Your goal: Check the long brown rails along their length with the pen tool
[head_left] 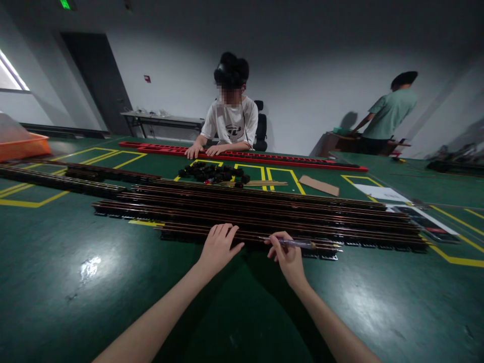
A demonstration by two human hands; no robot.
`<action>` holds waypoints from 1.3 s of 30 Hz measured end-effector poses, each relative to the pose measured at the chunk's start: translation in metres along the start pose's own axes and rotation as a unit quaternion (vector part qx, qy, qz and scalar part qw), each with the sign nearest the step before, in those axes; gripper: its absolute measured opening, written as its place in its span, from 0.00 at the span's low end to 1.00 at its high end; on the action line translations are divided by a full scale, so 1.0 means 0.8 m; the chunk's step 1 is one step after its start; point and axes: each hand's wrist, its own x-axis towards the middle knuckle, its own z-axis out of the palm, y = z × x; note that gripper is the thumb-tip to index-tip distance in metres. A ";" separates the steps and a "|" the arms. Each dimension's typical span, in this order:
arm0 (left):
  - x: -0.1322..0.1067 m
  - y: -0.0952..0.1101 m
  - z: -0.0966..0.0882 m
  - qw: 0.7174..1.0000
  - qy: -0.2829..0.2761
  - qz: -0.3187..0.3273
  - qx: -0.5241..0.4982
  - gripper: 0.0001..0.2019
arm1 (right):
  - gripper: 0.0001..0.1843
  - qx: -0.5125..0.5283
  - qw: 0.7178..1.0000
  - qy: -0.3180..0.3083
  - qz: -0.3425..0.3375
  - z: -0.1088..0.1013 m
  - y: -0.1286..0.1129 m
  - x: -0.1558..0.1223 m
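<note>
Long dark strips with copper-coloured lines lie side by side in front of me; the nearest strip (pixel 181 232) runs under both hands. My left hand (pixel 218 248) rests palm down on it, fingers stretched out and thumb apart, holding nothing. A slim screwdriver (pixel 297 244) with a clear handle is held like a pen in my right hand (pixel 289 259). Its thin metal tip points left, at or just above the strip between my hands; contact cannot be told. Behind lies a wider group of similar strips (pixel 321 217).
A pile of small black parts (pixel 212 173) sits beyond the strips, near a piece of brown cardboard (pixel 318 185). A co-worker (pixel 232 123) sits opposite, hands by a long red rail (pixel 302 161). An orange bin (pixel 24 146) is far left. Another person (pixel 393 113) stands back right.
</note>
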 end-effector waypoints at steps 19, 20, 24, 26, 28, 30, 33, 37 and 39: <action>0.002 0.005 0.006 1.000 0.014 -0.017 0.014 0.20 | 0.17 -0.014 1.000 0.028 0.002 0.000 -0.002 -0.002; 0.001 0.005 0.006 1.000 0.016 -0.015 0.018 0.20 | 0.17 -0.013 0.999 0.030 0.003 0.000 -0.003 -0.002; 0.000 0.006 0.006 0.999 0.023 -0.008 0.028 0.20 | 0.17 -0.014 0.999 0.031 0.001 0.000 -0.004 -0.003; 0.000 0.007 0.005 0.999 0.025 -0.007 0.030 0.20 | 0.17 -0.019 0.999 0.032 0.000 0.000 -0.004 -0.003; 0.000 0.007 0.005 0.999 0.029 -0.007 0.032 0.19 | 0.17 -0.023 0.999 0.035 0.000 0.000 -0.003 -0.003; 0.000 0.008 0.004 0.999 0.030 -0.005 0.035 0.20 | 0.17 -0.024 0.999 0.034 -0.001 0.000 -0.002 -0.002; 0.000 0.009 0.005 0.999 0.028 -0.004 0.037 0.20 | 0.17 -0.023 0.999 0.028 -0.006 -0.001 -0.001 -0.002; -0.001 0.008 0.005 0.999 0.034 0.001 0.029 0.19 | 0.16 -0.021 0.999 0.024 -0.004 -0.001 0.000 -0.002; -0.001 0.008 0.005 0.999 0.036 0.002 0.025 0.18 | 0.17 -0.020 0.999 0.024 -0.004 -0.001 0.000 -0.001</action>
